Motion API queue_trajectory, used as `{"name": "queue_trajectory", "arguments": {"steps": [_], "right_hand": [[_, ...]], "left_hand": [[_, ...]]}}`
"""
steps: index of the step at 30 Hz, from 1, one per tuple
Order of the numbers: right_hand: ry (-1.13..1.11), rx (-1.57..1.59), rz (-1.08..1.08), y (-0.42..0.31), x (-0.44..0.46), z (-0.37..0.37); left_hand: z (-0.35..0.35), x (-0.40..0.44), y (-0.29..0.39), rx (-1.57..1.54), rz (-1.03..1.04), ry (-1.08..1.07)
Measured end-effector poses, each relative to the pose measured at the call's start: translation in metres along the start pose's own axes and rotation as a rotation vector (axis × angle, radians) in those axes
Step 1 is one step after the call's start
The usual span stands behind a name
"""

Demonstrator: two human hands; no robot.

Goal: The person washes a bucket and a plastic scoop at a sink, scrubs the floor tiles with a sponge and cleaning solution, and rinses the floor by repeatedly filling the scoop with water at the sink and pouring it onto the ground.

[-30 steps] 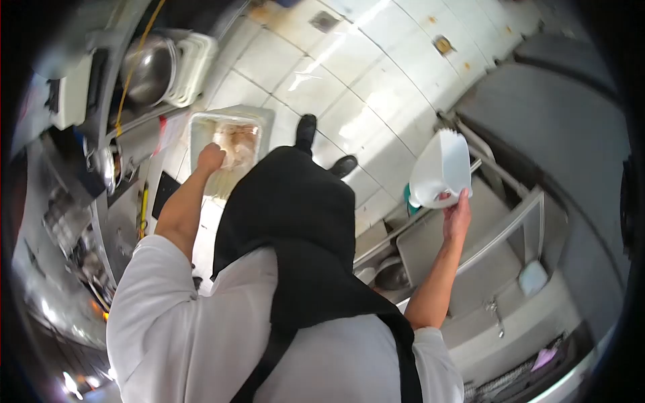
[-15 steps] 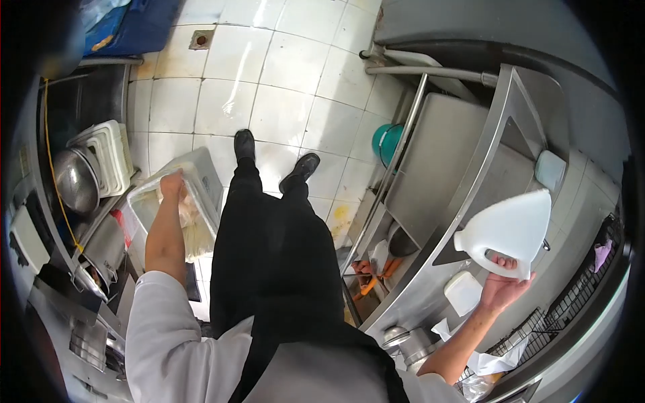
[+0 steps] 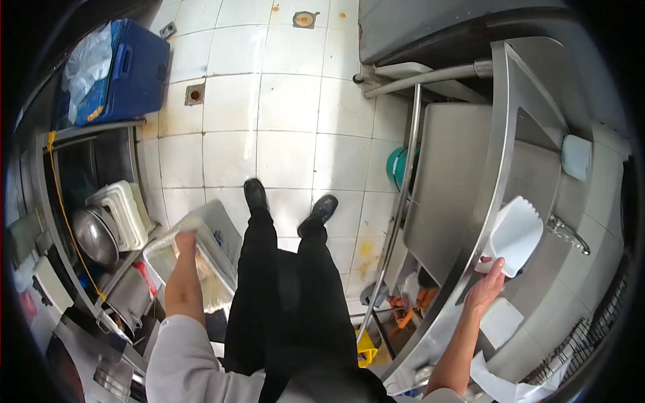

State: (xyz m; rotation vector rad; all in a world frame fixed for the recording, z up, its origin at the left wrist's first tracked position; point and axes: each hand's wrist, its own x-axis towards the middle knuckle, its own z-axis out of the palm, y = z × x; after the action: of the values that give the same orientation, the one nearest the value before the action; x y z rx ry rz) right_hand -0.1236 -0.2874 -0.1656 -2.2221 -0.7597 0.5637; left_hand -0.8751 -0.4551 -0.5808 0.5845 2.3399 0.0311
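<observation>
My left hand (image 3: 187, 240) is closed on the rim of a translucent plastic tub (image 3: 226, 225) beside my left leg. The tub is tilted and holds pale contents that I cannot identify; my forearm covers part of it. On the other side, my right hand (image 3: 487, 285) grips the handle of a white plastic scoop (image 3: 516, 235), which looks like a cut-down jug with a jagged rim. Its hollow side faces up, over the steel sink counter, and nothing shows inside it.
A tap (image 3: 570, 235) and a white block-like container (image 3: 502, 322) are at the sink counter (image 3: 470, 221). Metal bowls (image 3: 96, 235) and white tubs (image 3: 127, 215) sit on the left shelf. A blue cooler box (image 3: 141, 74) stands ahead on the left. The floor is tiled.
My right hand has turned the scoop from its side so that its hollow faces up, and brought it nearer the counter's front edge. My left hand stays at the tub while the view has shifted.
</observation>
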Motion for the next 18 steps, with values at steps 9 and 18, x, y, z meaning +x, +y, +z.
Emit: {"name": "queue_trajectory", "arguments": {"steps": [9, 18], "right_hand": [[-0.101, -0.192, -0.078, -0.008, -0.007, 0.039], [-0.105, -0.183, -0.087, -0.003, -0.005, 0.040]], "left_hand": [[0.028, -0.025, 0.034, 0.344, -0.046, 0.232], [0.086, -0.092, 0.183, 0.363, 0.423, 0.113]]}}
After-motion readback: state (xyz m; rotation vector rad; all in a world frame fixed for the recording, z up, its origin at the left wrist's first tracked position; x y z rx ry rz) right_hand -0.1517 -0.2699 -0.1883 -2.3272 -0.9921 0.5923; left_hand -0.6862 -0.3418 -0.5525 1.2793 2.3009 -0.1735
